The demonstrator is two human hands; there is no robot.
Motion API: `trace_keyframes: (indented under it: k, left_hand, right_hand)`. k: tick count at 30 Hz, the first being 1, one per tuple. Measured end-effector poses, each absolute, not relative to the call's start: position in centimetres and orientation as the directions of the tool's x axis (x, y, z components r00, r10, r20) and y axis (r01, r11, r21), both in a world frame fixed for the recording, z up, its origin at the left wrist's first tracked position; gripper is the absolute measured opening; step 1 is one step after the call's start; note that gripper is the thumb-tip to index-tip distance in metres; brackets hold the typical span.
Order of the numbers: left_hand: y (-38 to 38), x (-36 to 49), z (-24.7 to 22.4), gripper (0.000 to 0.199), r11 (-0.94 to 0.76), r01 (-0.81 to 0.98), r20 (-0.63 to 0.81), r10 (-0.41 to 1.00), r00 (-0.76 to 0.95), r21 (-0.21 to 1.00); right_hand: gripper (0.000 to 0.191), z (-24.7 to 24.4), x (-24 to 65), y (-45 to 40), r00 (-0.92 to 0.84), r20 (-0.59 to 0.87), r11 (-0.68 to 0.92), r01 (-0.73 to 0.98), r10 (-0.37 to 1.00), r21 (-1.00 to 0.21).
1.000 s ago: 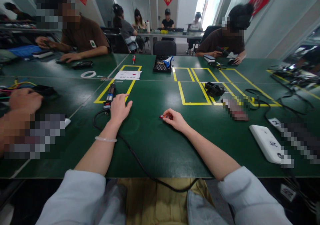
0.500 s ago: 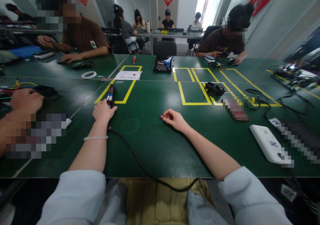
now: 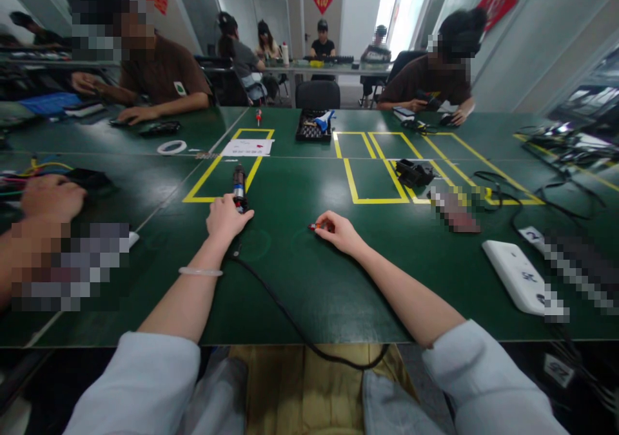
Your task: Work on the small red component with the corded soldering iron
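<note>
While a co-worker's hand (image 3: 55,198) rests beside colored wires (image 3: 36,166) at the far left, the person's left hand (image 3: 225,218) has its fingers wrapped around the near end of a dark cylindrical tool (image 3: 238,183), which overlaps the right strip of a yellow tape outline (image 3: 207,200). From near that wrist, a black cable (image 3: 338,359) runs over the near edge of the green table (image 3: 309,280). Next, the right hand (image 3: 341,231) pinches a small red-and-orange piece (image 3: 318,227), partly hidden by the fingers, well apart from a black part (image 3: 414,173) and a white case (image 3: 507,267) farther right.
</note>
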State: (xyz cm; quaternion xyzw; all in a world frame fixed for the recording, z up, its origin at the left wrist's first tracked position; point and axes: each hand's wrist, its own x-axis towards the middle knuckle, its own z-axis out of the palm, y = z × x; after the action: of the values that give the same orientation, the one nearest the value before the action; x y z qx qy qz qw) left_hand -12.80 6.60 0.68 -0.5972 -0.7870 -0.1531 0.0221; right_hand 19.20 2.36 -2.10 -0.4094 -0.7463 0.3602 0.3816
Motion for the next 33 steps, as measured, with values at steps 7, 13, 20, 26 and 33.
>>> trace_keyframes:
  k: [7,13,20,26,33]
  left_hand:
    - [5.4,-7.9,0.3,0.064,-0.076,0.979,0.225,0.974,0.032,0.188]
    - [4.0,-4.0,-0.1,0.066,-0.346,0.918,0.236,0.925,0.299,0.193]
    - [2.9,-1.7,0.0,0.065,-0.538,0.805,0.231,0.841,0.490,0.250]
    - [2.9,-1.8,-0.1,0.065,-0.585,0.765,0.223,0.811,0.541,0.271]
    - [2.9,-1.8,-0.2,0.066,-0.578,0.769,0.219,0.816,0.536,0.272]
  right_hand:
    - [0.015,-2.2,19.2,2.4,-0.335,0.282,0.398,0.354,0.899,-0.846]
    - [0.016,-2.1,19.2,2.3,-0.354,0.331,0.448,0.326,0.875,-0.833]
    - [0.012,-2.4,19.0,2.2,-0.391,0.386,0.528,0.377,0.835,-0.761]
    - [0.010,-2.6,19.0,2.1,-0.398,0.401,0.557,0.460,0.825,-0.691]
    - [0.010,-2.3,18.9,2.1,-0.379,0.407,0.553,0.486,0.831,-0.677]
